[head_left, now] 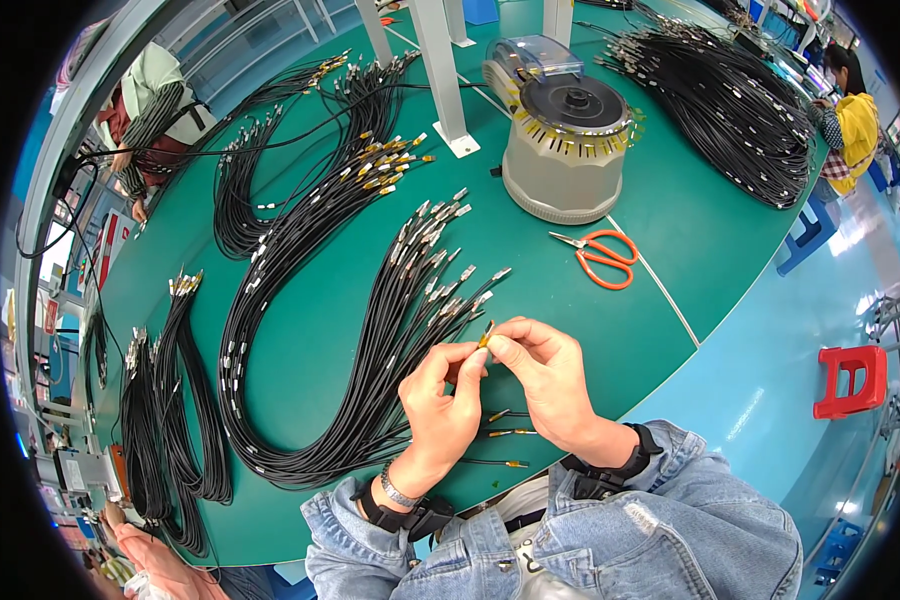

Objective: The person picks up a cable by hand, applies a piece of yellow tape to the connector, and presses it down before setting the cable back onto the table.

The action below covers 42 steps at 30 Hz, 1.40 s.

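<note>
Across a wide green surface (320, 370) that fills most of the head view lie many bundles of thin black cables, fanned out in long loops. One big heap of black cables (740, 110) sits at the far right edge, close to another person in a yellow top (855, 125) who sits beyond the surface. A long central bundle of cables (370, 340) curves from the near left up toward the middle, its silver metal ends spread just beyond the hands. Further back, a second bundle with gold-tipped ends (390, 160) lies near a white post. To the right of it stands a round grey tape dispenser machine (567, 140), and just in front of that rest orange-handled scissors (602, 257). A red stool (850, 380) stands on the blue floor at right. Near the lower middle, the person's forearms in denim sleeves come up from the bottom edge. The left hand (440, 400) and right hand (545, 375) are pressed close together, fingertips meeting, both pinching a single small gold-tipped cable end (486, 335) that pokes up between them just above the surface. Beneath the hands, three short loose gold-tipped wires (505, 432) lie side by side on the green.
</note>
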{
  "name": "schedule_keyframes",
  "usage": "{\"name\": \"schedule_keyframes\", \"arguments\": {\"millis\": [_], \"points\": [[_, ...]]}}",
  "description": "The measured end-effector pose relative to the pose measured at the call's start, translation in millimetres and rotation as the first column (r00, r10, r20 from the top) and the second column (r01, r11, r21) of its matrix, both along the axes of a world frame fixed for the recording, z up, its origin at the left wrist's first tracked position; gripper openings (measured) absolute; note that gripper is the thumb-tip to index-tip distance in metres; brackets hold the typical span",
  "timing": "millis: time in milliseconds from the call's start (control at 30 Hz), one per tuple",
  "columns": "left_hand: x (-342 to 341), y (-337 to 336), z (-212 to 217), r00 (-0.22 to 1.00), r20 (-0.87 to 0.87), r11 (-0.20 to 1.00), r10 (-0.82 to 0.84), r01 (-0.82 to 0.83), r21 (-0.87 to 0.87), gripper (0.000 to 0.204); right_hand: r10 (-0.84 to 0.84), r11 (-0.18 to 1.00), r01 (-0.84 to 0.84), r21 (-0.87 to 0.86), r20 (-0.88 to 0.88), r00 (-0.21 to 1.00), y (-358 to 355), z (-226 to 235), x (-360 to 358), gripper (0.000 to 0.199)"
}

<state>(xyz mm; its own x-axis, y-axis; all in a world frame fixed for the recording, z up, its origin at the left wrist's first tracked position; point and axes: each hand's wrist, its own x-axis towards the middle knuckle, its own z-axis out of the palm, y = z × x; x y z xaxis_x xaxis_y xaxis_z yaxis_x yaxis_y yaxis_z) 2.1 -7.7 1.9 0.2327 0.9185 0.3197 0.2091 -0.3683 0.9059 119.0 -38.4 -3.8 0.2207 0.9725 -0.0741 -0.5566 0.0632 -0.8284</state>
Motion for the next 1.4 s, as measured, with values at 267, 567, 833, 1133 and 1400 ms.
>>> {"name": "schedule_keyframes", "arguments": {"millis": [267,567,833,1133,1400], "points": [[0.4,1.3,1.2,0.996,-0.086,0.972,0.024,-0.003,0.237,0.006,0.002,1.000,-0.003,0.020,0.014,1.000,1.2,1.0,3.7,0.015],[-2.9,1.1,5.2,0.994,0.037,0.991,-0.101,0.104,-0.084,0.011,0.114,0.992,-0.109,0.058,-0.094,0.989,5.3,-4.0,10.1,0.009],[-13.0,16.7,11.7,0.907,0.327,0.775,-0.264,0.401,-0.489,0.020,0.247,0.966,-0.236,0.103,-0.105,0.963,14.3,-11.4,18.6,0.010],[-15.8,21.3,6.6,0.833,0.457,0.646,-0.312,0.539,-0.541,0.023,0.340,0.939,-0.330,0.096,-0.121,0.933,16.1,-10.6,23.6,0.012],[-19.3,25.3,3.4,0.736,0.602,0.483,-0.309,0.667,-0.567,0.027,0.371,0.929,-0.361,0.086,-0.250,0.895,14.3,-17.1,22.3,0.013]]}}
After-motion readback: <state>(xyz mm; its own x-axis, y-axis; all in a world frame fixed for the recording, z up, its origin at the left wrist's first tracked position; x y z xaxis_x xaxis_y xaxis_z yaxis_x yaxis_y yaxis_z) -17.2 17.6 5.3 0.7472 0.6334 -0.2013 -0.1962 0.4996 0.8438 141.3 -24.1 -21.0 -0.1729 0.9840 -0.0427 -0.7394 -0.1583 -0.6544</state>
